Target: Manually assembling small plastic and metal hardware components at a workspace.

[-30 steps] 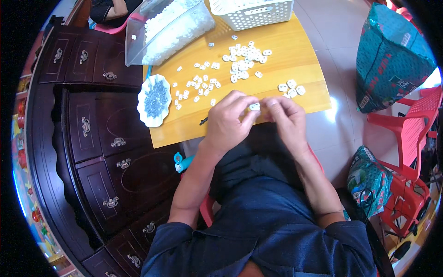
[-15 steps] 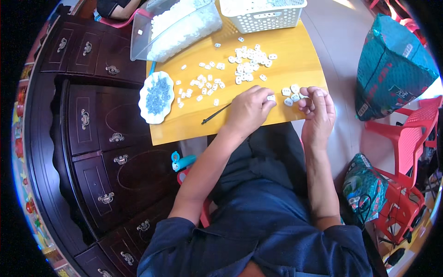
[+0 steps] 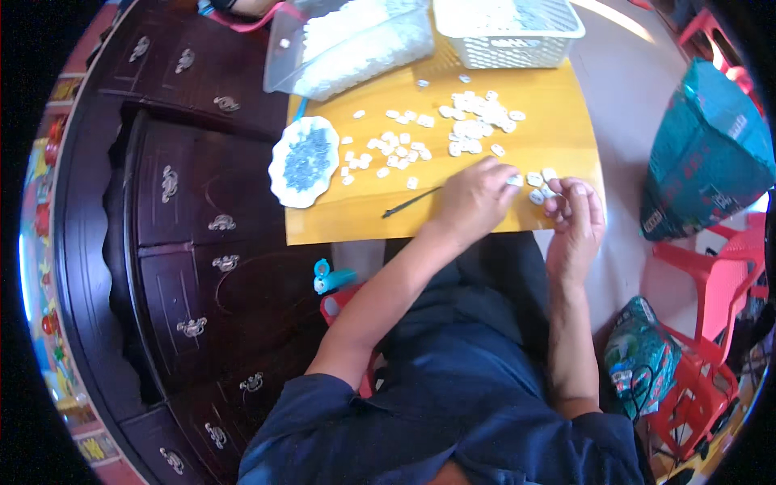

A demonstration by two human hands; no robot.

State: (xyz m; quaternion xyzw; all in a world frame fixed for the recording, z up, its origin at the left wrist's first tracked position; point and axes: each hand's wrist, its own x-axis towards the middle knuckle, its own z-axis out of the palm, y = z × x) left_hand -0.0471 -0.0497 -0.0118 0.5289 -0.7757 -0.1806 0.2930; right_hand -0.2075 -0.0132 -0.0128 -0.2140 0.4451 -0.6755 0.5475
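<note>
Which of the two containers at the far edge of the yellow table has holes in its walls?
The white basket at the far right has lattice walls. The clear plastic tub left of it has smooth, see-through walls.

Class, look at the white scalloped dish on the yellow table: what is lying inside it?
The white scalloped dish holds a heap of small blue-grey pieces. They cover its middle, so the dish's bottom is hidden.

Dish (image 3: 304, 160) left of scattered pieces (image 3: 453, 133)

The white basket (image 3: 508, 32) and the clear tub (image 3: 356, 44) are cut off by the top edge, and whatever is pinched in the right hand (image 3: 575, 212) cannot be made out.
</note>
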